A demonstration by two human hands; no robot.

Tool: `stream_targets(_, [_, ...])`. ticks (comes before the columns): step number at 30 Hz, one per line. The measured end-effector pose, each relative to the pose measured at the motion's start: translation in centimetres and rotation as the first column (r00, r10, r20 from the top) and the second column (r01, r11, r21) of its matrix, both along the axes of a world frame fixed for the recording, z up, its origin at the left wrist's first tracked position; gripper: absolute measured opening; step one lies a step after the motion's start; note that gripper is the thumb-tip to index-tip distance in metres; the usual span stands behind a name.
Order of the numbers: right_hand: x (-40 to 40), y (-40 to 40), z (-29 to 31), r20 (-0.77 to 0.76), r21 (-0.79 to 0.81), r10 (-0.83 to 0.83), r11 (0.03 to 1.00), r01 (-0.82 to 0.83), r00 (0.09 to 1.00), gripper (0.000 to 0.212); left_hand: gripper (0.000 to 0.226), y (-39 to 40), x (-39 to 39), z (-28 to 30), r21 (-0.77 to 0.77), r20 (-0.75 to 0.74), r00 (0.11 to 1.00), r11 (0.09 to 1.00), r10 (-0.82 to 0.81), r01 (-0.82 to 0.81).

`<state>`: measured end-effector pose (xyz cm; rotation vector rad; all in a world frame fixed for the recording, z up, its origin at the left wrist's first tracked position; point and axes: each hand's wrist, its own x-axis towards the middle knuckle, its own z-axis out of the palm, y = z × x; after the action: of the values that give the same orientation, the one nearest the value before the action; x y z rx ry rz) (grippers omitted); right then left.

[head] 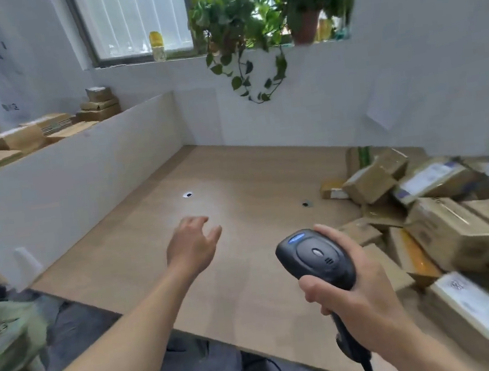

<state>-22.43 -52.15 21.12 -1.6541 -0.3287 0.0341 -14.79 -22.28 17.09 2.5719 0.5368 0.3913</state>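
Fingers of the right hand [361,288] wrap the handle of the black barcode scanner [315,256], blue lit strip at its nose, grey oval button, above the near edge of the wooden table [236,180]. The left hand [192,246] hovers over the table's middle, fingers loosely spread, empty. On the table's right, parcels [442,223] carry white labels, too blurred to read.
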Motion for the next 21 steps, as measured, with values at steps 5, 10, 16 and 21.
stream_targets(5, [0.7, -7.0, 0.1, 0.012, 0.004, -0.139, 0.990, 0.139, 0.990, 0.089, 0.050, -9.4, 4.4, -0.3, -0.007, -0.035, 0.984, 0.985, -0.175, 0.175])
stream_targets(10, [1.5, -12.1, -0.9, -0.032, -0.004, -0.280, 0.960, 0.280, 0.959, 0.090, 0.053, -16.5, 9.6, -1.9, -0.002, -0.091, 0.937, 0.941, -0.336, 0.337])
stream_targets(16, [4.5, -16.1, -2.1, -0.081, -0.039, -0.421, 0.907, 0.420, 0.903, 0.092, 0.060, -22.7, 16.2, -5.8, -0.027, -0.215, 0.849, 0.872, -0.483, 0.490])
stream_targets(21, [9.0, -16.7, -2.9, -0.113, -0.059, -0.500, 0.866, 0.496, 0.859, 0.094, 0.058, -25.8, 22.0, -9.1, -0.083, -0.331, 0.761, 0.821, -0.558, 0.565])
